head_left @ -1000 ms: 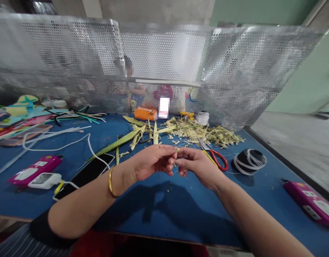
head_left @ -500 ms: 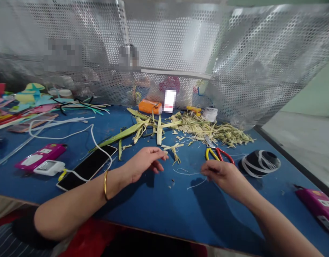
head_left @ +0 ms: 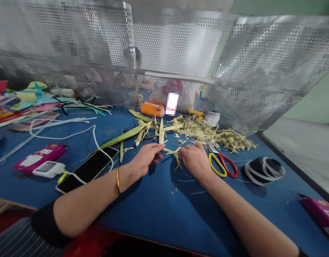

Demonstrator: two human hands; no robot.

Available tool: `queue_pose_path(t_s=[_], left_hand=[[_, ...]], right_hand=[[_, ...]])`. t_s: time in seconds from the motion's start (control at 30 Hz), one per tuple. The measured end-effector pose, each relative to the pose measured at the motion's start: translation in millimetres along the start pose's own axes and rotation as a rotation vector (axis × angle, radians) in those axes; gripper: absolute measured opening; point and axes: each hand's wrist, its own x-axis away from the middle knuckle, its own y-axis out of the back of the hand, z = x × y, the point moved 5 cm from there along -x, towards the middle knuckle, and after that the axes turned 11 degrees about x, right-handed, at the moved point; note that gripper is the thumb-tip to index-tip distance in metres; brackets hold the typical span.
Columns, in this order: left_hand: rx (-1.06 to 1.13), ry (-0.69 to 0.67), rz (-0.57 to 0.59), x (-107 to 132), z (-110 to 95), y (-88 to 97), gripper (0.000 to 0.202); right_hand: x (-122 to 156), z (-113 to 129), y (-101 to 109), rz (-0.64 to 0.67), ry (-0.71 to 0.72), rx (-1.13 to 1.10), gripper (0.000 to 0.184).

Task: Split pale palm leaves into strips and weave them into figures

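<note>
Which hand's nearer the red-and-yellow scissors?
Right. The right hand is just left of the scissors; the left hand is farther left, on the right hand's far side.

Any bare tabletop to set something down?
Free: blue table between left forearm and right forearm, toward the front edge; also between right forearm, black spool and the rightmost purple device.

Crowded: beyond the hands, plant scraps; beside right hand, scissors; left, phone.

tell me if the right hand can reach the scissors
Probably yes: the scissors lie just beside the right hand with nothing on top, though it seems to be touching the pale plant piece.
</note>
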Motion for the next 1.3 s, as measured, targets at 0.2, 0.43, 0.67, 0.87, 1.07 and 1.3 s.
queue_pose_path(t_s=[0.2,0.43,0.67,0.87,1.07,1.3], left_hand=[[0.163,0.051,0.058,3.2,10.8,-4.1,0.019],[0.337,0.025,0.392,17.4,10.3,-26.3,0.03],[0.434,0.097,0.496,20.4,11.5,-29.9,0.025],[0.356,0.037,0.522,17.7,6.9,-28.1,0.026],[0.368,0.018,0.489,15.2,4.1,-25.3,0.024],[0.35,0.023,0.479,15.1,5.3,-26.6,0.022]], right_hand=[[19.0,-10.0,22.6,-0.394,-0.046,-0.031,0.018],[36.0,-1.5,41.6,-0.561,0.066,0.021,0.023],[44.7,-2.6,44.3,-0.538,0.139,0.04,0.041],[43.0,-17.8,49.0,-0.537,0.176,0.068,0.034],[36.1,-55.4,51.0,-0.542,-0.151,-0.35,0.017],[23.6,-36.6,29.4,0.012,-0.337,-1.086,0.026]])
